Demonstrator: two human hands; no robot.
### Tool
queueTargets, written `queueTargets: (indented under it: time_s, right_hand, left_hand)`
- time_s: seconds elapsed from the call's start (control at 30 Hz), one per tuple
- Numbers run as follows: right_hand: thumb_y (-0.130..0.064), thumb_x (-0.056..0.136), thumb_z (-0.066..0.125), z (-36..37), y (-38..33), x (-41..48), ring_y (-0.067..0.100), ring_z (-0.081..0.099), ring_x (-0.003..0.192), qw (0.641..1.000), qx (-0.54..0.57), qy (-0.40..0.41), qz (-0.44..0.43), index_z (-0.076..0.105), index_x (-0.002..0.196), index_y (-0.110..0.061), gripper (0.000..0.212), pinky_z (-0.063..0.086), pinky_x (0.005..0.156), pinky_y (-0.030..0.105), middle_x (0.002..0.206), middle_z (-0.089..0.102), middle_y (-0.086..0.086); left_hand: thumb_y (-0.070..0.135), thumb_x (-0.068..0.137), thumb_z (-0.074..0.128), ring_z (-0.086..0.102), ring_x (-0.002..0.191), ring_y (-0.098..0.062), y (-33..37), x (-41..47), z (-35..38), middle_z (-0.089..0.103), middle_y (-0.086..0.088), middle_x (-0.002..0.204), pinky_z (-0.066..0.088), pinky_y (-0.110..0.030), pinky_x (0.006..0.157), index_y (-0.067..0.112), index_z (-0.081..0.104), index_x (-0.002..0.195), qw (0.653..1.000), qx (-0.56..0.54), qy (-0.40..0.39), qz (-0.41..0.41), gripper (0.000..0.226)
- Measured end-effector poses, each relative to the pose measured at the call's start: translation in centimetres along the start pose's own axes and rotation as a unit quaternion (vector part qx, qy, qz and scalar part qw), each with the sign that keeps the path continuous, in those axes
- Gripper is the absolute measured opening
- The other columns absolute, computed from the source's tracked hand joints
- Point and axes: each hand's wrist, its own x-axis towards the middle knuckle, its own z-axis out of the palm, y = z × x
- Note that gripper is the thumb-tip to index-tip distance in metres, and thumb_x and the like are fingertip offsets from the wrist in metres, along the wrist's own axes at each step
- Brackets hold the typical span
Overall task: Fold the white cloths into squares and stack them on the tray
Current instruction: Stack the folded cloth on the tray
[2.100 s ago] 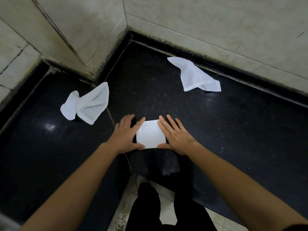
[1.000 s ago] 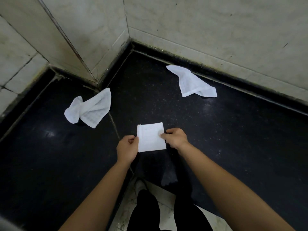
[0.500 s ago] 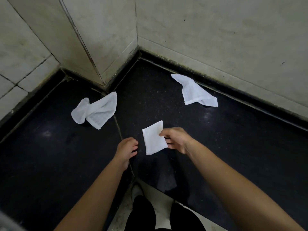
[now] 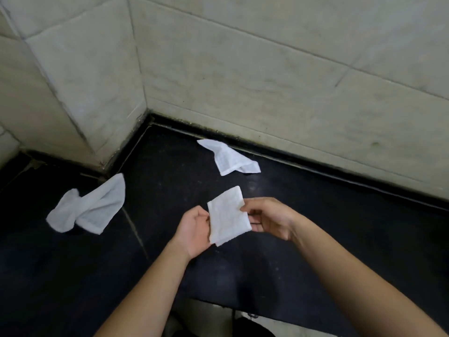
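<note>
A white cloth folded into a small square (image 4: 228,215) is held above the black counter (image 4: 340,227), tilted. My right hand (image 4: 269,218) pinches its right edge between thumb and forefinger. My left hand (image 4: 194,231) holds its left edge, palm up, with the fingers hidden behind the cloth. Two unfolded white cloths lie on the counter: one crumpled at the left (image 4: 90,209), one near the back wall (image 4: 229,158). No tray is in view.
The counter meets tiled walls (image 4: 267,81) in a corner at the back and left. A seam (image 4: 134,227) runs across the counter below the left cloth. The counter's front edge and a pale floor (image 4: 218,312) show between my arms.
The folded cloth has been lifted off the counter by my right hand. My left hand let go, then took its left edge again. The view has tilted up toward the wall.
</note>
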Motion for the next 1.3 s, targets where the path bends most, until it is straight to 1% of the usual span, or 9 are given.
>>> queueTargets:
  time_s: [0.1,0.27,0.4,0.5,0.6,0.73,1.03,1.17,1.3]
  right_hand:
    - [-0.01,0.084,0.066,-2.9,2.6,-1.9,0.02,0.059,0.091,0.997,0.052,0.056,0.0,0.073,0.118,-0.007,0.035,0.055,0.078,0.028,0.104,0.065,0.008]
    - [-0.015,0.085,0.063,-6.1,6.4,-6.0,0.019,0.067,0.076,0.983,0.164,0.078,-0.016,0.073,0.092,-0.01,0.014,0.057,0.071,0.031,0.091,0.067,0.006]
    - [-0.021,0.089,0.06,-8.1,8.5,-9.7,0.021,0.069,0.073,0.974,0.21,0.076,-0.046,0.069,0.097,-0.008,0.018,0.057,0.068,0.032,0.089,0.068,0.007]
    - [-0.02,0.089,0.06,-10.6,10.7,-12.8,0.022,0.069,0.076,0.965,0.242,0.082,-0.067,0.067,0.103,-0.008,0.019,0.058,0.068,0.032,0.093,0.067,0.008]
    - [-0.015,0.091,0.059,-14.6,14.5,-17.1,0.022,0.071,0.082,0.96,0.25,0.085,-0.097,0.068,0.114,-0.004,0.027,0.059,0.073,0.033,0.099,0.071,0.009]
    - [-0.012,0.092,0.056,-20.4,19.9,-23.6,0.029,0.072,0.1,0.952,0.24,0.115,-0.153,0.069,0.123,-0.008,0.034,0.058,0.089,0.042,0.116,0.073,0.013]
    - [-0.01,0.097,0.055,-34.7,31.6,-38.6,0.024,0.071,0.094,0.918,0.26,0.215,-0.21,0.069,0.123,-0.017,0.031,0.059,0.077,0.035,0.119,0.072,0.015]
    - [-0.009,0.098,0.053,-40.2,35.2,-42.8,0.029,0.071,0.104,0.9,0.279,0.248,-0.225,0.068,0.124,-0.018,0.031,0.058,0.085,0.038,0.116,0.074,0.011]
    - [-0.008,0.098,0.054,-46.0,37.5,-45.5,0.032,0.07,0.11,0.871,0.316,0.29,-0.242,0.067,0.125,-0.017,0.032,0.056,0.096,0.045,0.116,0.074,0.012]
  left_hand:
    - [0.015,0.081,0.047,0.061,0.117,-0.039,-0.1,0.5,2.4,0.065,-0.022,0.125,0.048,-0.054,0.101,-0.005,0.059,0.127,0.997,0.073,-0.019,-0.019,0.052]
    - [0.014,0.087,0.044,0.071,0.089,-0.029,-1.6,-0.2,6.7,0.073,-0.013,0.095,0.057,-0.044,0.075,0.002,0.063,0.113,0.977,0.199,-0.054,-0.047,0.035]
    - [0.014,0.088,0.047,0.067,0.107,-0.036,-3.7,-1.4,10.7,0.07,-0.018,0.113,0.053,-0.055,0.093,0.002,0.06,0.124,0.964,0.252,-0.069,-0.045,0.04]
    - [0.013,0.091,0.046,0.066,0.108,-0.037,-6.9,-2.7,14.3,0.069,-0.019,0.115,0.053,-0.055,0.093,0.002,0.06,0.125,0.954,0.29,-0.07,-0.039,0.038]
    - [0.013,0.093,0.048,0.067,0.107,-0.036,-12.3,-3.8,18.3,0.069,-0.02,0.118,0.053,-0.054,0.093,0.001,0.06,0.126,0.941,0.329,-0.073,-0.039,0.037]
    - [0.01,0.092,0.052,0.07,0.1,-0.032,-20.9,-5.0,23.6,0.07,-0.017,0.116,0.057,-0.046,0.08,0.002,0.061,0.124,0.924,0.373,-0.075,-0.048,0.035]
    - [-0.002,0.087,0.053,0.069,0.105,-0.033,-41.4,-6.2,36.4,0.069,-0.017,0.12,0.057,-0.05,0.087,0.005,0.064,0.123,0.887,0.443,-0.12,-0.061,0.039]
    - [0.0,0.089,0.052,0.068,0.106,-0.032,-47.9,-5.4,41.8,0.068,-0.018,0.122,0.057,-0.047,0.086,0.005,0.064,0.122,0.87,0.468,-0.14,-0.071,0.036]
    - [0.0,0.09,0.053,0.071,0.097,-0.03,-53.3,-3.1,47.0,0.069,-0.018,0.121,0.06,-0.044,0.076,0.001,0.062,0.124,0.862,0.478,-0.148,-0.08,0.035]
